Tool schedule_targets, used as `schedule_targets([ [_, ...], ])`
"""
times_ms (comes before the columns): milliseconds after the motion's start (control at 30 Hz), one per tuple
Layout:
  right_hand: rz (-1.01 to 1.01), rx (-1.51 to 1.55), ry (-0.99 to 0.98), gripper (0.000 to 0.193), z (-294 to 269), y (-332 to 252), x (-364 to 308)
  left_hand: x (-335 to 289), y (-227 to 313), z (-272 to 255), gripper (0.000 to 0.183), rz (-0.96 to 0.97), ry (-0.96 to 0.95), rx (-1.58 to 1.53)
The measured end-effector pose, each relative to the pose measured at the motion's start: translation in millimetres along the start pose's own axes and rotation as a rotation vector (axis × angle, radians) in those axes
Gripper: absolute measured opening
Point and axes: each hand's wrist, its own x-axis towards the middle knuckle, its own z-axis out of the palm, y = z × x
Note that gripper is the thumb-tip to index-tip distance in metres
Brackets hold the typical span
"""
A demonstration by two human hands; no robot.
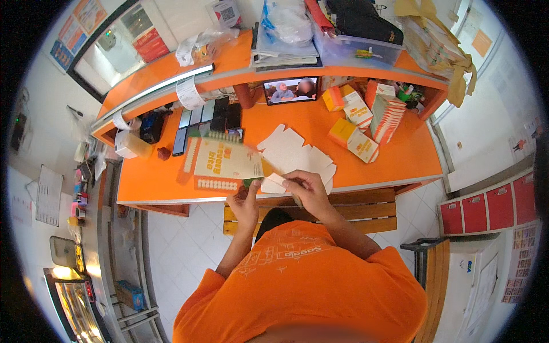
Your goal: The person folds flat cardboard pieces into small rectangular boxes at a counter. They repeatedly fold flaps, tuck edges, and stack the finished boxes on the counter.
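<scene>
Carton (226, 162), its left edge smeared by blur, is pinched by left hand (246, 204) and right hand (309, 191).

Matt cardboard carton (233, 163), wooden bench (360, 211)

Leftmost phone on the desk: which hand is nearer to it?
Left: the left hand, at the carton, is right of the phone and closer to the body; the right hand is farther right.

Carton blank (229, 160): cream and orange, partly blurred.
Flaps (217, 184): patterned, spread outward.
Right end (267, 168): pinched.
Position: above desk (143, 177), near front edge.
</scene>
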Motion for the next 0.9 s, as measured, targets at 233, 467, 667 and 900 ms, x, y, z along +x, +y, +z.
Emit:
schedule_targets([
  [233, -0.258, -0.110, 0.167, 0.021, 17.9, -16.0, -2.8, -20.2, -8.3, 17.7, 0.032, 0.146, -0.030, 0.140],
  [467, -0.435, -0.316, 0.170, 0.014, 15.5, -16.0, -2.1, -23.7, -7.6, 19.9, 0.024, -0.094, -0.070, -0.202],
  [667, -0.621, -0.310, 0.263, 0.010, 25.9, -23.0, -9.1, -21.2, -19.7, 4.3, 0.030, -0.258, -0.255, -0.312],
  [900, -0.641, -0.440, 0.165, 0.009, 17.8, -37.9, -9.9, -17.5, -30.4, 4.2, 0.031, -0.309, -0.241, -0.457],
])
